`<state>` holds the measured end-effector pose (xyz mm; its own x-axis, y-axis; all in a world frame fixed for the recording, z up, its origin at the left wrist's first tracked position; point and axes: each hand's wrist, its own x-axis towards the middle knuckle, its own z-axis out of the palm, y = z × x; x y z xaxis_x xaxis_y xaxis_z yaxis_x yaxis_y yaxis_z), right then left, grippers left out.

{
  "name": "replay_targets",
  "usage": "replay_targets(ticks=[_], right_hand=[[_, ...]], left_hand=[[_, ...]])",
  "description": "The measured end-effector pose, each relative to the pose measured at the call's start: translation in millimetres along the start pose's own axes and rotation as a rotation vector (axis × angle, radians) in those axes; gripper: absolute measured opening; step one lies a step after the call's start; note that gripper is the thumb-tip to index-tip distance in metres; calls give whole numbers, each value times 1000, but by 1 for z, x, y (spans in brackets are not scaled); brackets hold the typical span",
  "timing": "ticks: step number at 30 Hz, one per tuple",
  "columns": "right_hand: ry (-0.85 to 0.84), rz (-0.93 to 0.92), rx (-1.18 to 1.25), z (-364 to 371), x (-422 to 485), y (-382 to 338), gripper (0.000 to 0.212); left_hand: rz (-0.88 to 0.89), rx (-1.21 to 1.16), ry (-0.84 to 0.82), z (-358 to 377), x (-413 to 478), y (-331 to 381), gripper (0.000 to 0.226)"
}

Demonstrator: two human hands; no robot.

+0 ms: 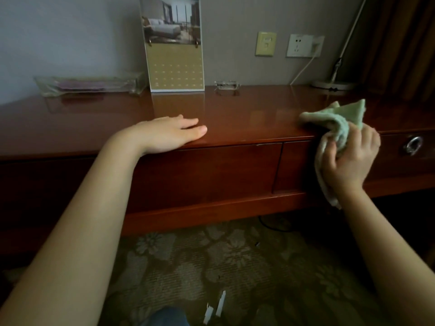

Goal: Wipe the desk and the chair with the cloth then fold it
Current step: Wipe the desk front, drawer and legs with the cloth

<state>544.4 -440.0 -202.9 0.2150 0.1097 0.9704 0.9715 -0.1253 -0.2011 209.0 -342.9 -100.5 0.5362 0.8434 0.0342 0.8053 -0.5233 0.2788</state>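
Note:
The glossy reddish-brown desk (235, 114) runs across the view. My left hand (169, 134) lies flat on its front edge, fingers straight and pointing right. My right hand (348, 158) grips a bunched pale green cloth (339, 121) against the desk's front edge to the right. Part of the cloth lies on the desktop and part hangs down in front of the drawer face. No chair is in view.
A calendar stand (175, 64), a clear tray (91, 84), a small glass dish (227, 85) and a lamp base (334, 84) sit along the desk's back by the wall. A drawer ring pull (413, 145) is at right. Patterned carpet (211, 262) lies below.

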Motion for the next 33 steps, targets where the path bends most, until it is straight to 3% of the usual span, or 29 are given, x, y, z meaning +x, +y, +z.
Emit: replay_targets(ticks=[4,6,10,12,17,22,28,33], right_hand=[[27,92,51,6,-2,-33,31],[9,22,52,10,-13,-68,34],[-47,-245,131,23,-40,-148,39],[-44,-284,185,27,-39,-153,38],[-11,-341,209,26,-34,-116,40],[-24,-319,191,20,-23,-63,40],[-52,-346,88,5,2,25,42],[-66,-62,-19,-14,23,101,40]], left_hand=[[-51,41,4,5,7,16,60],[-44,48,10,10,15,29,57],[42,47,-14,17,33,43,99],[39,-18,55,18,34,53,95],[60,9,252,27,26,87,36],[143,90,219,39,35,131,41],[135,136,37,47,52,149,47],[143,145,18,48,55,145,49]])
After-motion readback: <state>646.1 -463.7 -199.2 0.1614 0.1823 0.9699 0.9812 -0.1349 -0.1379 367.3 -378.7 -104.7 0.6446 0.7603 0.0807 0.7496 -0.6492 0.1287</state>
